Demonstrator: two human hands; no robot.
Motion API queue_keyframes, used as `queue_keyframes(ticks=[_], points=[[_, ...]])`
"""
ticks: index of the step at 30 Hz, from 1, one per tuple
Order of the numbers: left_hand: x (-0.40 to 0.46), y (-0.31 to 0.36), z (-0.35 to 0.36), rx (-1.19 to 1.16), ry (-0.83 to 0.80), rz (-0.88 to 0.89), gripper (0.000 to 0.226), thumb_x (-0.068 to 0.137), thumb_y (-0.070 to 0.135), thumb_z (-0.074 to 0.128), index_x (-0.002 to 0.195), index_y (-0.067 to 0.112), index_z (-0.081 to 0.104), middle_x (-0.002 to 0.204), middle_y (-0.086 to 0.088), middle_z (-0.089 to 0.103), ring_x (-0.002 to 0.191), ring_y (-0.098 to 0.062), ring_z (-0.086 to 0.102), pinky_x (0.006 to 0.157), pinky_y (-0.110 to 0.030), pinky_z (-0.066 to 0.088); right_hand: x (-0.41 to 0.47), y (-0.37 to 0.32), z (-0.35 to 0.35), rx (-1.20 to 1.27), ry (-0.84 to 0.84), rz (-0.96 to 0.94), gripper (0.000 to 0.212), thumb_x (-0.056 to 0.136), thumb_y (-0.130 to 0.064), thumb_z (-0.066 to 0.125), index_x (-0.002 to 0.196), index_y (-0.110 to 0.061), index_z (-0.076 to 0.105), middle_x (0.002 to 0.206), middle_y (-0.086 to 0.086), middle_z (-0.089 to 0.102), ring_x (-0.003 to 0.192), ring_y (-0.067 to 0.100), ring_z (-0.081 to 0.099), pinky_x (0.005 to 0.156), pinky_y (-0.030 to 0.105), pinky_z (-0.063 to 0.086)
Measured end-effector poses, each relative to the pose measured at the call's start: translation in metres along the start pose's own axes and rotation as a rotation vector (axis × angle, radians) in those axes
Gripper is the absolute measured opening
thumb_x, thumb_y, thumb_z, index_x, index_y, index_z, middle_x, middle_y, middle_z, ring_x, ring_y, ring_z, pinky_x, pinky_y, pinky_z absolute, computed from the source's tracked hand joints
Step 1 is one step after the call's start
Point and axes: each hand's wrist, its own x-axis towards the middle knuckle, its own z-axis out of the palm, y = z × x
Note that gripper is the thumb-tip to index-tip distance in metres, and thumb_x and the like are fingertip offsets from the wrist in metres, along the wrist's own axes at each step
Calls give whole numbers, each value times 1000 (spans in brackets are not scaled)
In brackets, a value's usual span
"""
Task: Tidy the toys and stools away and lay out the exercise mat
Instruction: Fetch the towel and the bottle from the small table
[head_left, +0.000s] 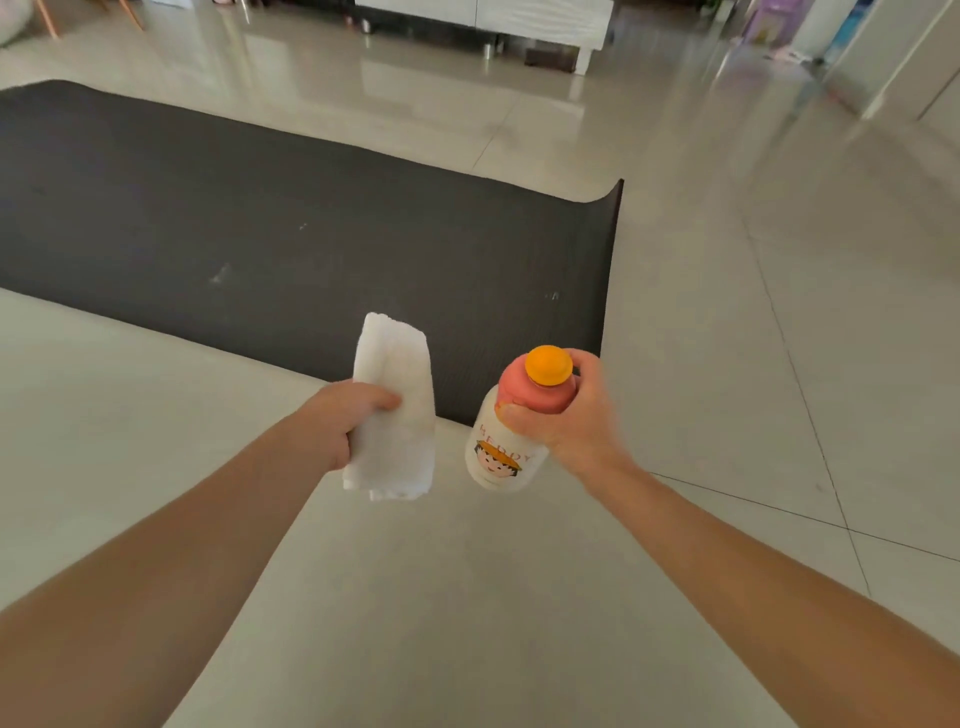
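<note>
Both forearms reach in from 6 o'clock. At 7 o'clock of centre, the left hand (345, 415) curls its fingers round a folded white towel (392, 410): soft and light, it should hold well gripped at the middle as it is. Toward 5 o'clock, the right hand (563, 410) wraps its fingers about the neck of a bottle (501, 457) with an orange cap; it looks rigid and smooth, so the narrow neck seems the surest hold. Beyond, from 9 to 1 o'clock, the dark exercise mat (260, 223) lies unrolled on the tiled floor (727, 312), its far right corner curling up; it looks limp and ribbed, best taken by an edge.
</note>
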Motion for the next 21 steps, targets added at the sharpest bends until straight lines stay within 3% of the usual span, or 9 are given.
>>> queue_keyframes(ticks=[4, 8, 13, 21], points=[[1, 1, -6, 1, -8, 8, 36, 82, 10, 65, 117, 8, 56, 111, -12, 62, 104, -33, 58, 89, -47, 46, -6, 13, 10, -39, 29, 47, 67, 60, -25, 84, 109, -36, 40, 95, -20, 52, 88, 9, 57, 84, 39, 53], [2, -3, -21, 56, -49, -23, 31, 83, 9, 65, 112, 7, 56, 96, -10, 63, 97, -31, 59, 85, -44, 46, -12, 26, 21, -90, 14, 98, 69, 59, -26, 84, 109, -36, 38, 96, -19, 51, 91, 12, 56, 85, 40, 53], [8, 9, -41, 3, -13, 43, 31, 82, 7, 64, 112, 7, 58, 112, -13, 63, 99, -32, 60, 89, -46, 46, -8, 30, 34, -108, 63, 118, 68, 62, -25, 83, 109, -33, 34, 93, -20, 47, 97, 15, 53, 84, 40, 51], [8, 7, -39, 6, -47, 16, 40, 79, 10, 69, 118, 7, 59, 115, -12, 64, 107, -33, 60, 97, -51, 45, -1, 38, 40, -122, 142, 145, 68, 64, -24, 82, 108, -33, 30, 99, -10, 47, 97, 15, 51, 84, 39, 50]])
